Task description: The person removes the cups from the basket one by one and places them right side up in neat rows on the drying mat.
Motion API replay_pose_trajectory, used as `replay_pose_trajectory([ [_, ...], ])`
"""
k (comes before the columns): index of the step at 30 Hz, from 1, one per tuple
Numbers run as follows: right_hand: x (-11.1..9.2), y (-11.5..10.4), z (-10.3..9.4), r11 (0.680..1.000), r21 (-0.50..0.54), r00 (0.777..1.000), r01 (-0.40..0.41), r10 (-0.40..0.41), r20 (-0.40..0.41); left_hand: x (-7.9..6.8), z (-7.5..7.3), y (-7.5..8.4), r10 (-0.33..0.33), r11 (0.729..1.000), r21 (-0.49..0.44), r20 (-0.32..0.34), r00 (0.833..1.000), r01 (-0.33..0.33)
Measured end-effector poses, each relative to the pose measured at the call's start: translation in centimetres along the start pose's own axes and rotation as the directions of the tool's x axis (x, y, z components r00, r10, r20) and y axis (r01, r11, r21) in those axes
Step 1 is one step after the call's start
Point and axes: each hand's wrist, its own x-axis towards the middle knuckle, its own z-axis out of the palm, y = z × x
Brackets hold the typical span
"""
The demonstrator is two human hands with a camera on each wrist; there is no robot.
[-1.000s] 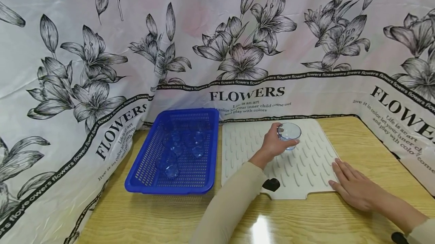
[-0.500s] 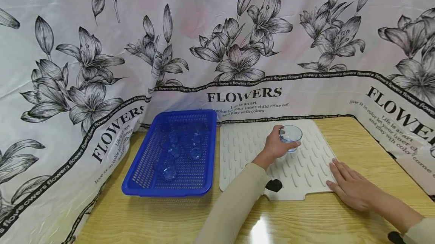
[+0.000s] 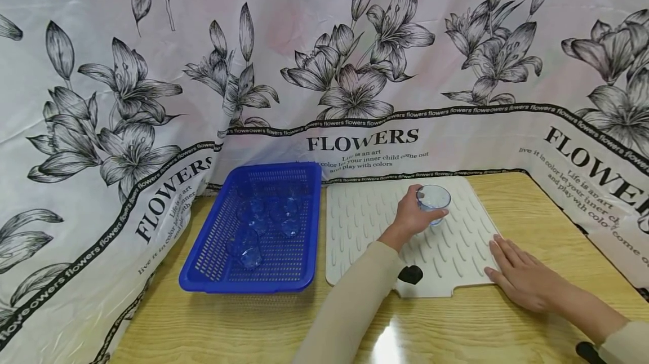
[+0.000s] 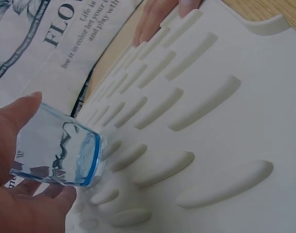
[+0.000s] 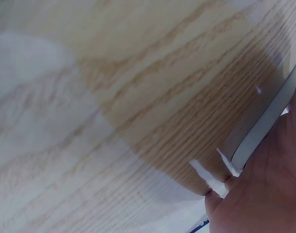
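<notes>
My left hand (image 3: pixel 414 214) grips a clear bluish drinking glass (image 3: pixel 434 198) with its mouth up, over the right half of a white ridged drying mat (image 3: pixel 365 229). In the left wrist view the thumb and fingers curl round the sides of the glass (image 4: pixel 56 145), and its thick blue base is right at the mat's ridges. My right hand (image 3: pixel 527 279) lies with straight fingers at the mat's right edge. The right wrist view shows those fingers (image 5: pixel 264 194) beside the mat's rim, on the wood-grain table.
A blue plastic basket (image 3: pixel 315 240) stands left of the mat, with several clear glasses (image 3: pixel 248 254) inside. A white flower-print sheet (image 3: pixel 253 150) hangs behind and along both sides. The wood-grain table (image 3: pixel 243 330) extends in front.
The view has shifted slightly, moving the basket and mat a little left in frame. My left hand and the glass have moved slightly right relative to the mat. My right hand keeps its place.
</notes>
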Motion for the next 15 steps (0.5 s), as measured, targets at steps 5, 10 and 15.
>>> replay_pose_trajectory([
  [5, -0.06, -0.03, -0.02, 1.0, 0.0, 1.0, 0.003, -0.003, 0.0, 0.15, -0.04, -0.02, -0.016, 1.0, 0.013, -0.01, 1.0, 0.016],
  [10, 0.03, 0.03, -0.07, 1.0, 0.007, 1.0, 0.002, -0.003, 0.008, 0.43, -0.01, -0.32, -0.012, 1.0, 0.008, 0.003, 1.0, 0.012],
  [15, 0.12, 0.11, -0.02, 1.0, 0.011, 1.0, -0.005, 0.005, 0.012, 0.52, -0.12, -0.62, -0.003, 1.0, -0.014, 0.016, 1.0, 0.003],
])
